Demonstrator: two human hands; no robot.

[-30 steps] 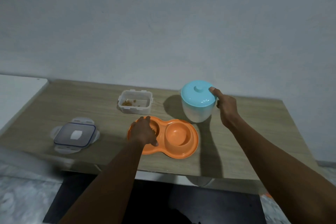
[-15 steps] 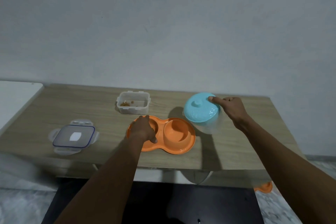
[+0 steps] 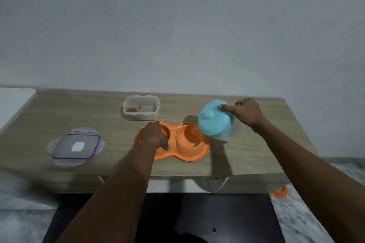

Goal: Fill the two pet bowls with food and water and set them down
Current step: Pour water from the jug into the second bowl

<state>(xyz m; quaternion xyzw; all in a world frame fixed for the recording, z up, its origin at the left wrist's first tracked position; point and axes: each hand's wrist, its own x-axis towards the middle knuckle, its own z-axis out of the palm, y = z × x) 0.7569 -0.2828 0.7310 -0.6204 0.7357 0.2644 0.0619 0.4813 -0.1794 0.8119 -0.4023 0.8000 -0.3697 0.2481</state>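
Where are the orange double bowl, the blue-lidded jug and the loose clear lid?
orange double bowl [image 3: 190, 140]: head view, inside of its right-hand well.
blue-lidded jug [image 3: 214, 122]: head view, middle of its tilted blue lid.
loose clear lid [image 3: 76, 146]: head view, flat centre panel.

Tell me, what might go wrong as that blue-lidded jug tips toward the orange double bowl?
The blue-lidded jug is tilted steeply with the right hand pressing only one finger on its lid; the lid could slip and water gush out. The jug hangs over the right rim of the orange double bowl, so water may miss onto the table. The left hand rests over the left well and could get splashed.
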